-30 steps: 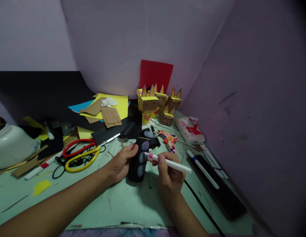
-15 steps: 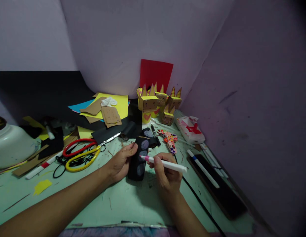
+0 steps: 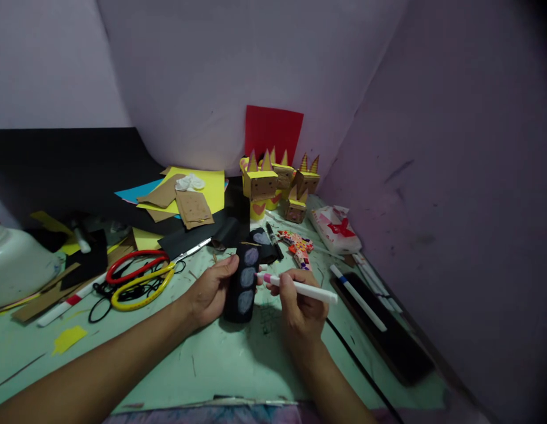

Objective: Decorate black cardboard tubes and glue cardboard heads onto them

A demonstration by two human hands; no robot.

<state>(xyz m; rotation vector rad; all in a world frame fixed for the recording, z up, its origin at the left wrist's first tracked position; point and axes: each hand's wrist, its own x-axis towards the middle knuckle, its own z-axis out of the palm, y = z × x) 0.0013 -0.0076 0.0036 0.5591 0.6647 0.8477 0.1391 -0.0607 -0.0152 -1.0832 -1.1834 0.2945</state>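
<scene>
Hands of one person meet at the middle of a pale green worktop [image 3: 220, 365] scattered with craft supplies. The left hand [image 3: 209, 291] wraps its grip around a black paper tube [image 3: 242, 282], which stands roughly upright on the worktop with its top leaning slightly away; the thumb lies against the tube's left edge and the fingers go behind it, out of sight. Three pale oval patches run down the tube's front.

The right hand [image 3: 302, 309] sits just to the right of the tube, its grip closed on a white marker with a pink tip [image 3: 297, 287]. The marker lies nearly level, pointing left, and its tip touches or almost touches the tube's right edge beside the middle patch; which of the two cannot be told.

Left of the hands lie scissors with red and yellow handles [image 3: 138, 277] on top of a black cord. Beyond the tube sit sheets of yellow paper [image 3: 214, 188] with brown cardboard pieces on them. At the back corner stand small yellow and cardboard box figures with pointed ears [image 3: 262, 182] in front of a red sheet [image 3: 273, 129] leaning on the wall. To the right lie a white pen with a blue band [image 3: 357, 288] and a wrapped packet with a red bow [image 3: 337, 229].
</scene>
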